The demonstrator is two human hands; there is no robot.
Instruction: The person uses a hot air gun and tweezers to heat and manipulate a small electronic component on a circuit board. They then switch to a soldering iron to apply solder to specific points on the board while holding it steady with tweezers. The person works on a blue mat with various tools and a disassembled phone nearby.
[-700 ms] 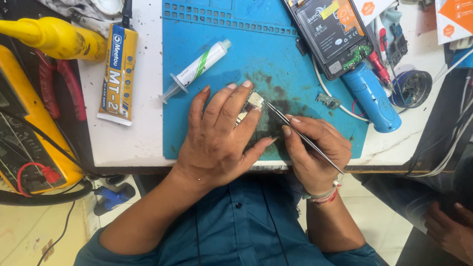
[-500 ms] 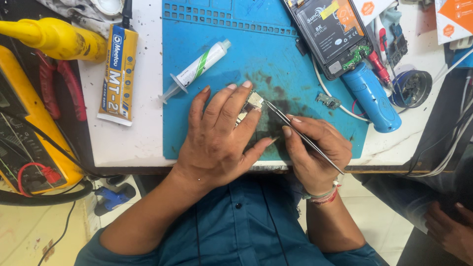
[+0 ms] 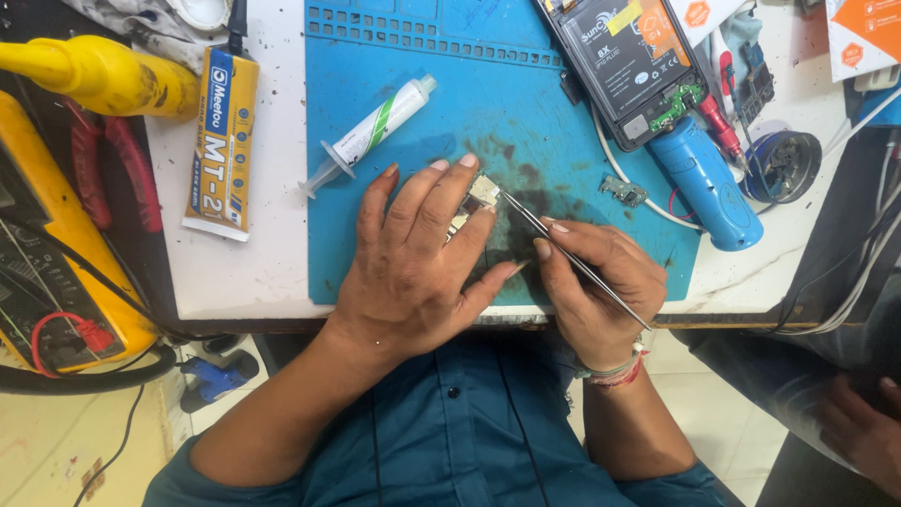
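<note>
My left hand (image 3: 413, 258) lies flat on the blue work mat (image 3: 526, 122), its fingers pressing down a small circuit board (image 3: 476, 199) that is mostly hidden under them. My right hand (image 3: 591, 282) grips thin metal tweezers (image 3: 554, 246), whose tips touch the board's upper right corner. A white syringe (image 3: 371, 131) lies on the mat just above my left hand.
A yellow glue tube (image 3: 221, 141) and yellow multimeter (image 3: 47, 235) lie left. An opened phone (image 3: 633, 61), a blue cylindrical tool (image 3: 709, 183), a small green part (image 3: 624, 192) and a solder coil (image 3: 788, 164) sit right. Another person's hand (image 3: 859, 427) is lower right.
</note>
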